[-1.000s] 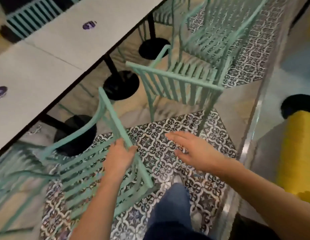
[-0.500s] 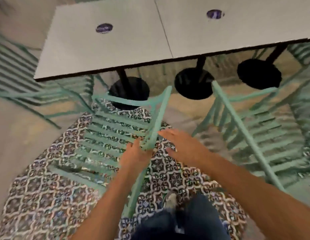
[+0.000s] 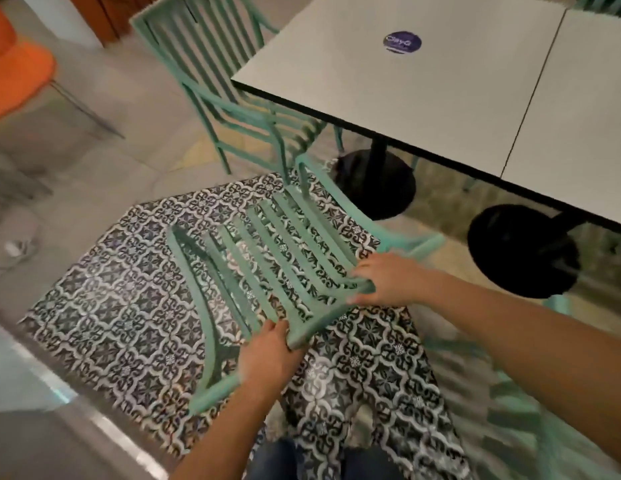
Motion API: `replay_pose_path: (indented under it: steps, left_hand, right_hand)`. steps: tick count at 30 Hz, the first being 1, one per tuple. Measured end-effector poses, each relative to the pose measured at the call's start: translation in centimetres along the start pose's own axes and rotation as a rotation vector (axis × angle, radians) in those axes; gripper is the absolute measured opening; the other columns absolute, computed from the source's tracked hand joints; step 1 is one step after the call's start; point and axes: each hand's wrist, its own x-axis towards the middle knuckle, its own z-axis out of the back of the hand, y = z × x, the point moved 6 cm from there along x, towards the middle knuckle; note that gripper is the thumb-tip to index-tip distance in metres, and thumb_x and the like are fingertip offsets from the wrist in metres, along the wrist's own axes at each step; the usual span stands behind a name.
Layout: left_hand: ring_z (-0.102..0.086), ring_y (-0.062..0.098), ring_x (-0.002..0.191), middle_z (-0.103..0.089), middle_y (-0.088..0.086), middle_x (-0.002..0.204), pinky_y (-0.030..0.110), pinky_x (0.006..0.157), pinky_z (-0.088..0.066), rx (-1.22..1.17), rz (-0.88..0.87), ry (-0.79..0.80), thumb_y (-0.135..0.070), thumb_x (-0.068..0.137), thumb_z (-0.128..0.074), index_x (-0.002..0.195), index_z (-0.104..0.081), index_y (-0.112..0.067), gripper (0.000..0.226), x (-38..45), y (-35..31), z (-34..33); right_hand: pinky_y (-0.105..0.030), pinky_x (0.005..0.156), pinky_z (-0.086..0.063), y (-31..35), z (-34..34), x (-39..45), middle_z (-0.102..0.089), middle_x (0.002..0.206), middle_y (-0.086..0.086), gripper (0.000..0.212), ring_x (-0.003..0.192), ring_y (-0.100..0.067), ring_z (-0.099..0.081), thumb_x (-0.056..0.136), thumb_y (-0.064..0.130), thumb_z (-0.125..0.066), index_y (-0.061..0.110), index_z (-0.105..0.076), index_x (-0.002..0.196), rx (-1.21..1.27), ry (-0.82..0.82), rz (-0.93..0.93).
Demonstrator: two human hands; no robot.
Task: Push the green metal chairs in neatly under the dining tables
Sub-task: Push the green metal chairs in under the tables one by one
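Note:
A green metal chair point(image 3: 267, 258) with a slatted seat stands on patterned tiles in front of a white dining table point(image 3: 423, 84). My left hand point(image 3: 267, 355) grips the chair's top rail near its left end. My right hand point(image 3: 388, 278) holds the same rail further right, fingers curled over it. The chair's front sits close to the table's near corner and its black round base point(image 3: 375, 185). A second green chair point(image 3: 212, 81) stands at the table's left end, its seat partly under the top.
A second white table point(image 3: 586, 133) joins on the right, with another black base point(image 3: 524, 251) below. An orange seat point(image 3: 14, 71) stands far left. A shiny metal strip point(image 3: 94, 410) borders the tiles at lower left. Blurred green chair parts point(image 3: 510, 393) show at the right.
The view has swung to the left end of the tables. My right hand, open and hovering before, now holds the chair's top rail. The chair sits turned toward the table corner.

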Motion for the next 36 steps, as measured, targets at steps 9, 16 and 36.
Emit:
replay_pose_path:
  steps: [9, 16, 36]
  left_hand:
    - [-0.062, 0.016, 0.074, -0.059, -0.009, 0.085, 0.033, 0.069, -0.056, 0.040, 0.038, -0.067, -0.046, 0.085, -0.051, 0.098, -0.063, -0.027, 0.026, 0.1, 0.8, -0.5]
    - [-0.056, 0.004, 0.069, -0.057, -0.015, 0.084, 0.017, 0.065, -0.048, 0.118, -0.127, -0.079, -0.045, 0.091, -0.050, 0.100, -0.063, -0.031, 0.021, -0.8, 2.6, 0.3]
    - [-0.055, 0.005, 0.070, -0.056, -0.011, 0.088, 0.018, 0.069, -0.051, 0.455, -0.718, 0.004, -0.038, 0.097, -0.044, 0.115, -0.059, -0.027, 0.026, 8.2, 11.8, 6.4]
  right_hand:
    - [-0.030, 0.073, -0.050, -1.5, -0.6, 1.2, -0.061, 0.076, 0.009, 0.080, 0.062, -0.009, -0.052, 0.065, 0.099, -0.015, 0.030, -0.054, 0.076, -0.223, 0.010, 0.102]
    - [-0.027, 0.062, -0.041, 1.8, -2.4, -2.1, -0.051, 0.070, 0.005, 0.091, 0.060, -0.009, -0.045, 0.066, 0.095, -0.011, 0.022, -0.059, 0.089, -0.199, 0.037, -0.011]
    - [-0.032, 0.063, -0.053, 14.6, -4.4, -1.2, -0.060, 0.071, 0.001, 0.081, 0.066, -0.017, -0.060, 0.074, 0.090, -0.023, 0.018, -0.061, 0.080, 0.071, -0.113, -0.594]
